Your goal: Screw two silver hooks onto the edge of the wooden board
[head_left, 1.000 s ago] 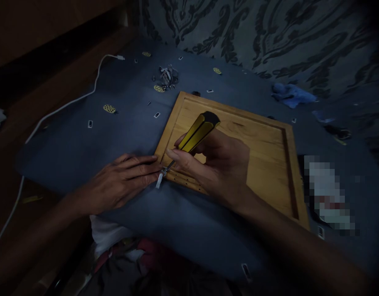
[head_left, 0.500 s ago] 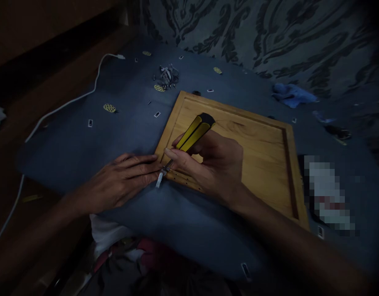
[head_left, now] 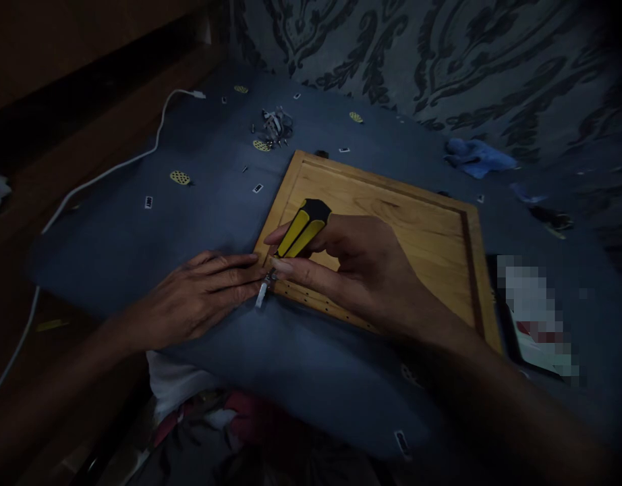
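A yellow and black screwdriver (head_left: pixel 303 229) is gripped by its handle in my right hand (head_left: pixel 364 266), tip pointing down and left. Its tip meets a small metal fitting, like a hinge (head_left: pixel 262 293), at the near left corner of a framed wooden panel (head_left: pixel 372 189). Part of that fitting sticks out past the panel's edge. My left hand (head_left: pixel 189 297) lies flat with fingers stretched out, its fingertips at the same corner beside the fitting. A row of small dark holes runs along the panel's near edge. My right fingers partly hide the screwdriver's shaft.
A pile of metal fittings and screws (head_left: pixel 276 125) lies on the blue cloth (head_left: pixel 210 229) behind the panel. A white cable (head_left: pixel 159 135) runs along the left. On the right are a blue crumpled cloth (head_left: pixel 480 157) and a dark-edged device with a blurred screen (head_left: pixel 536 317).
The screwdriver handle has moved left and slightly down and stands more upright. My right hand's fingers have shifted toward the fitting. My left hand has stayed in place.
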Action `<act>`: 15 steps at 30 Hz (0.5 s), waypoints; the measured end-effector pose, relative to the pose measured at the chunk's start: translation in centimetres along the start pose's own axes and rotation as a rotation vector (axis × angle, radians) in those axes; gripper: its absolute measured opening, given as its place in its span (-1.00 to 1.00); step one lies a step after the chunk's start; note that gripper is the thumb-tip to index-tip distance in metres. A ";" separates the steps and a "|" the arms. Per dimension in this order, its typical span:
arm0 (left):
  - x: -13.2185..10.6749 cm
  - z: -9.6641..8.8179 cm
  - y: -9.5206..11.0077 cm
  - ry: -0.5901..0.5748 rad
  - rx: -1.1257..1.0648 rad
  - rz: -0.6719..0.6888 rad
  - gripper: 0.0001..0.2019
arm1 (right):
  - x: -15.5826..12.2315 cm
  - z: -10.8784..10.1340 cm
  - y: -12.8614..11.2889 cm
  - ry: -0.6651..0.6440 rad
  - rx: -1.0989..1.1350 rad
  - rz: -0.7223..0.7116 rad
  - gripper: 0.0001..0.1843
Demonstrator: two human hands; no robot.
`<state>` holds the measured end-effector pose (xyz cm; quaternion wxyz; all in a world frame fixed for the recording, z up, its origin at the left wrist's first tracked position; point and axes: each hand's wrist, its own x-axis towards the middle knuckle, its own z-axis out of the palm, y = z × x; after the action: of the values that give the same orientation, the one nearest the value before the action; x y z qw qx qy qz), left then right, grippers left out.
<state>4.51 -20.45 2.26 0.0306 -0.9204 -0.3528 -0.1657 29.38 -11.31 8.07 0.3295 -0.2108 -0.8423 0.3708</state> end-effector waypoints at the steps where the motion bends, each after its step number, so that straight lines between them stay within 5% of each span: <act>1: 0.0 0.0 0.0 -0.001 -0.008 0.004 -0.64 | 0.0 0.1 0.1 0.014 -0.010 -0.019 -0.75; 6: 0.0 0.2 0.1 0.006 -0.048 -0.035 -0.62 | -0.1 1.8 0.5 0.223 -0.099 -0.092 -0.68; 11: 0.1 0.1 0.1 -0.017 -0.070 -0.035 -0.63 | 0.1 1.9 -0.6 0.488 -0.049 0.032 -0.66; 15: 0.0 0.3 0.0 0.008 -0.098 -0.031 -0.62 | 0.3 0.3 -0.1 0.329 -0.105 0.083 -0.69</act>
<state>4.56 -20.39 1.93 -0.0156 -0.9145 -0.3585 -0.1869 28.93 -11.34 8.09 0.4357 -0.3200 -0.7860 0.2999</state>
